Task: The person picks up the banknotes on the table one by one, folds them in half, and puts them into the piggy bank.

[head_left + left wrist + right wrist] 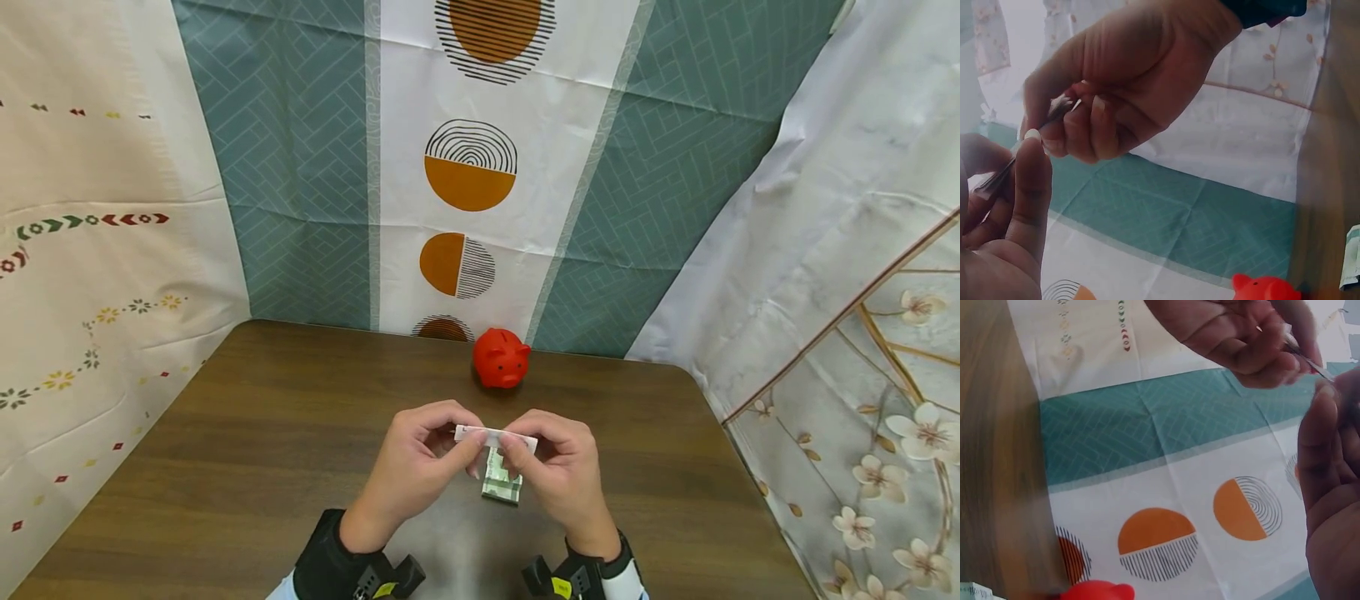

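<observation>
Both hands hold a narrow, pale folded banknote (pixel 492 437) level above the table, one at each end. My left hand (pixel 420 458) pinches its left part between thumb and curled fingers. The right part is pinched the same way by my right hand (pixel 564 471), and the thumbs come close together near the middle. In the left wrist view, the note's folded layers (pixel 996 178) show edge-on as a thin strip. A second banknote (pixel 501 483), green and creased, lies on the table below the hands, partly hidden by them.
A red piggy bank (pixel 501 358) stands near the back edge of the brown wooden table (pixel 300 433), beyond the hands. Patterned cloths hang around the table, with a green and white one (pixel 307 167) behind it.
</observation>
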{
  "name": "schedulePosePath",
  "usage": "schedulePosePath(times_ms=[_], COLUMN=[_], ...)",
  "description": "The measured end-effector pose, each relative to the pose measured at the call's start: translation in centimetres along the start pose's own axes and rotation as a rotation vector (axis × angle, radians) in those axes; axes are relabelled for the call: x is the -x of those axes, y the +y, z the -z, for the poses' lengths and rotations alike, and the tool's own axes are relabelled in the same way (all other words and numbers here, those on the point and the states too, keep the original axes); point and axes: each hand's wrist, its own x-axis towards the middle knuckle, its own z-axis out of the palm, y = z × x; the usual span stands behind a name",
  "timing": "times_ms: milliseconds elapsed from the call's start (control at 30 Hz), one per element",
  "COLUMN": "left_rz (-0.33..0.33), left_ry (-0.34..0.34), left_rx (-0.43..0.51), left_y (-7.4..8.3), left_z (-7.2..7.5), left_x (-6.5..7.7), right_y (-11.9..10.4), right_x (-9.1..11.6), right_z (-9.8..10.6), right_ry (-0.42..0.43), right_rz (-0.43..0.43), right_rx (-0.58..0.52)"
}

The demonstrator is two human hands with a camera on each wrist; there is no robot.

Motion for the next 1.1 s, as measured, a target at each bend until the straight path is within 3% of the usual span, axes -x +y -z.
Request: schedulePosePath(times_ms=[300,433,733,967,1100], left_rz=[-0.006,-0.041,-0.053,-0.081,-0.095], left_ry=[-0.028,-0.019,0.032,0.025,0.022], left_rx=[0.004,0.01,0.067,0.124,0.136], left_y=[-0.1,-0.1,0.0,0.1,0.1], left_z=[-0.2,-0.3,-0.2,0.0,0.1], left_x=[0.0,0.1,0.0,-0.1,-0.2], right_y=[0.1,0.1,-0.1,-0.9,-1.0], right_x=[0.2,0.2,0.2,0.1,0.1], right_z=[-0.8,-0.9,-0.5,-0.3,-0.1], right_ry=[0.013,0.014,0.069,0.103,0.093], right_rz=[-0.025,0.022,0.048,-0.017,-0.006], right_rx=[0.043,0.07,-0.041,-0.022,-0.043])
